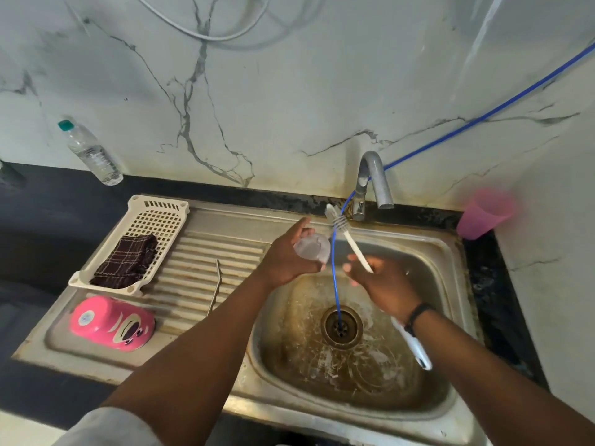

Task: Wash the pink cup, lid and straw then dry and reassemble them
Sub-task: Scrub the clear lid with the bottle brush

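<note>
Above the sink, the clear lid is gripped in the curled left hand, while a thin white brush, bristles pointing up toward the tap, is pinched by the right hand; the pink cup is laid on its side on the draining board, beside the metal straw.

Before me a white marble-veined wall rises behind my dark countertop, where a stained steel sink sits under soft light.

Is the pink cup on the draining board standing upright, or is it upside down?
Upside down. The pink cup rests mouth-down on the draining board, its flat base with a round label facing up.
</note>
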